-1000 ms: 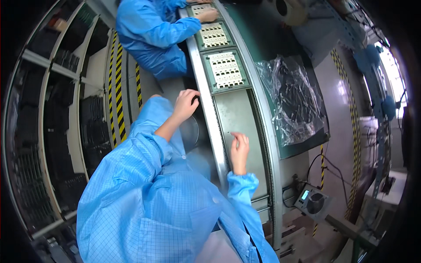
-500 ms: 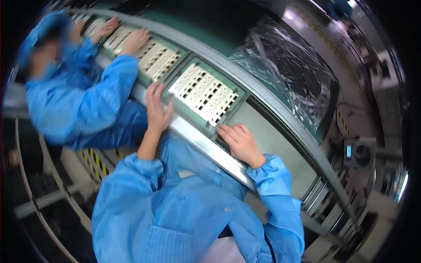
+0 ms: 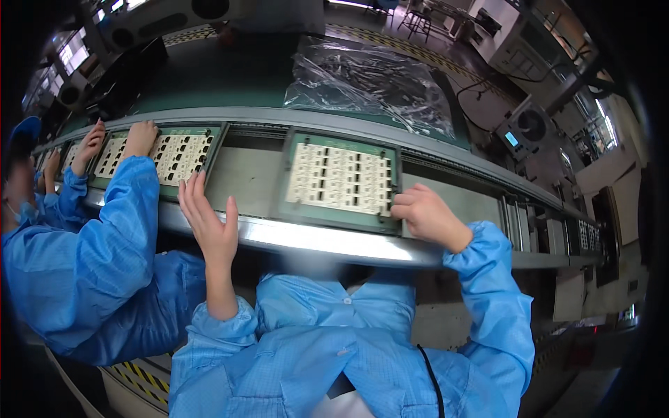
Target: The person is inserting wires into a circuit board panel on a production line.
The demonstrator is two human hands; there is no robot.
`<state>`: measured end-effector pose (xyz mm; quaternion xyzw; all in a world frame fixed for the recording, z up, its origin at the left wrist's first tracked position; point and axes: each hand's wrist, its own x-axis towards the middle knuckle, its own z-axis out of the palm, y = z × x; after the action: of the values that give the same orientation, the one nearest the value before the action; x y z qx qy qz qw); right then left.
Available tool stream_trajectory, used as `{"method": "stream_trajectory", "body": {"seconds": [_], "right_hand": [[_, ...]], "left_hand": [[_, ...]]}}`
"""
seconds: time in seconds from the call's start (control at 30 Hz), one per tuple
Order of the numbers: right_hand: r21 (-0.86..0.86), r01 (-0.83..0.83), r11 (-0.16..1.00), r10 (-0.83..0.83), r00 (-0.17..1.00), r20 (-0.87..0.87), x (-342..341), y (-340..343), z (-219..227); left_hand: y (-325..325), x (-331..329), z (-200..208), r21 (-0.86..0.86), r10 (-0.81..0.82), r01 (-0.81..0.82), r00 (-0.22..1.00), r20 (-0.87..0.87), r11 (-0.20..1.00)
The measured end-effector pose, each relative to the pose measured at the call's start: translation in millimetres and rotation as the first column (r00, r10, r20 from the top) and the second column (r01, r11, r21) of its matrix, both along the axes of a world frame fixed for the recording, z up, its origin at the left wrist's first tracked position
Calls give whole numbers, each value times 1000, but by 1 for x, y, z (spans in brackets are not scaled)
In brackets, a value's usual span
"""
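On a conveyor in front of me lies a green pallet [image 3: 337, 219] with a dark frame, carrying a cream-coloured circuit board panel [image 3: 338, 180] with rows of dark slots. My right hand [image 3: 425, 214] is at the pallet's right edge, its fingers bent and closed on the frame near the front corner. My left hand [image 3: 212, 219] is off this pallet, fingers spread over the front rail, touching or very near the front right corner of another loaded pallet [image 3: 217, 139]. Its palm holds nothing.
A co-worker in a blue smock [image 3: 104, 237] sits at left, hands over the pallets there. Bare conveyor bed [image 3: 247, 174] shows between the two pallets. Crumpled clear plastic sheeting [image 3: 369, 80] lies on the green surface behind the rail. A metal rail [image 3: 327, 240] runs along the front.
The view has turned. The pallet has slid right, opening a gap from its neighbour. My left hand has come away from it; my right hand stays at its right edge.
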<state>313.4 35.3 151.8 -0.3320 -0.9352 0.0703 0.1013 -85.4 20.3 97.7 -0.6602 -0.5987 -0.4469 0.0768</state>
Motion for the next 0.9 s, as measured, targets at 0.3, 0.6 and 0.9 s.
{"method": "stream_trajectory", "body": {"seconds": [0.3,0.6,0.9], "right_hand": [[79,500,862,-479,856,-197,30,114,29],[201,486,851,-446,869,-213,-2,212,-64],[45,524,850,-472,798,-375,37,204,-61]], "left_hand": [[88,25,74,-69,-587,586,809,-2,807],[297,177,8,-373,-701,617,696,-153,693],[319,188,-14,-419,-795,689,587,-156,591]]}}
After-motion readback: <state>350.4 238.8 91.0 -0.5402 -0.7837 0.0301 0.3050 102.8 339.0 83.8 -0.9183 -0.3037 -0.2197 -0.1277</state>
